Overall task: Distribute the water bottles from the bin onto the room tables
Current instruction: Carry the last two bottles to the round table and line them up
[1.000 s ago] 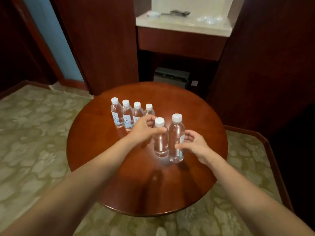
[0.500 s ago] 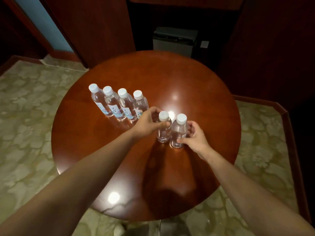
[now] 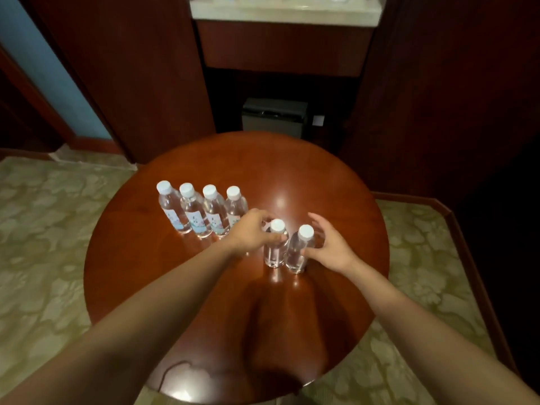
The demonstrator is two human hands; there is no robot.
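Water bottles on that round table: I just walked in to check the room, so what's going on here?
A person is setting out water bottles on the round table. Their left hand grips the front-left bottle just under its cap. Their right hand cups the front-right bottle beside it, though how firmly is unclear. Both bottles stand upright on the tabletop, close together. A row of four bottles already stands upright farther back on the left.
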